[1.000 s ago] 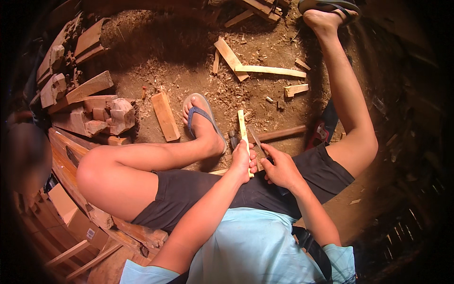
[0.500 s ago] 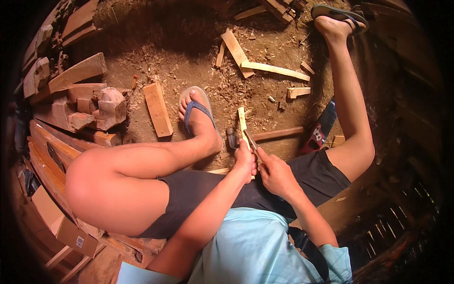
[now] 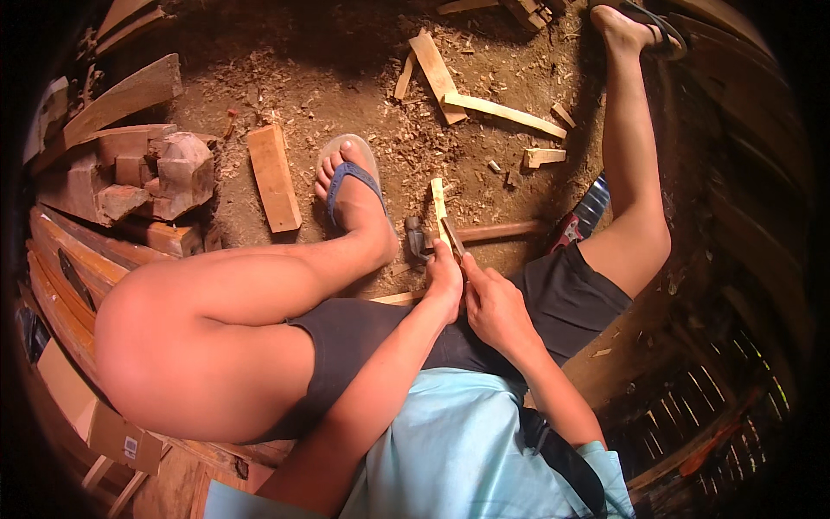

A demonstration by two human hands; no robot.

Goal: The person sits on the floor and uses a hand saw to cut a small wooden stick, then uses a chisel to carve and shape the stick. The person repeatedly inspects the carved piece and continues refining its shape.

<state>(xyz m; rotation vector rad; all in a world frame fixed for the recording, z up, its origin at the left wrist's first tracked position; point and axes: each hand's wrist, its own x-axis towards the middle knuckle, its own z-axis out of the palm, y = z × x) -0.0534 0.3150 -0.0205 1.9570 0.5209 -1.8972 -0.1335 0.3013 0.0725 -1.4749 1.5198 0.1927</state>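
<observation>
My left hand (image 3: 443, 284) is closed round a thin pale wood stick (image 3: 438, 201), whose upper end sticks out beyond my thumb. In my right hand (image 3: 496, 307) is a narrow flat metal blade that looks like a chisel (image 3: 452, 236); its handle is hidden in my fingers. The blade lies along the right side of the stick, its tip against the wood. Both hands are close together over my lap. Just beyond them a hammer (image 3: 500, 232) rests on the ground, its dark head to the left of the stick.
A rectangular wood block (image 3: 274, 179) lies left of my sandalled foot (image 3: 353, 186). Cut wood strips (image 3: 506, 114) and shavings litter the dirt floor. Rough timber pieces (image 3: 184, 173) are stacked at the left, above a cardboard box (image 3: 124, 443). A red-and-blue object (image 3: 571, 232) lies by my right thigh.
The whole view has shifted, so the scene sits a little higher and further left. My right hand is closer against my left; both keep their hold, and the blade stays at the stick.
</observation>
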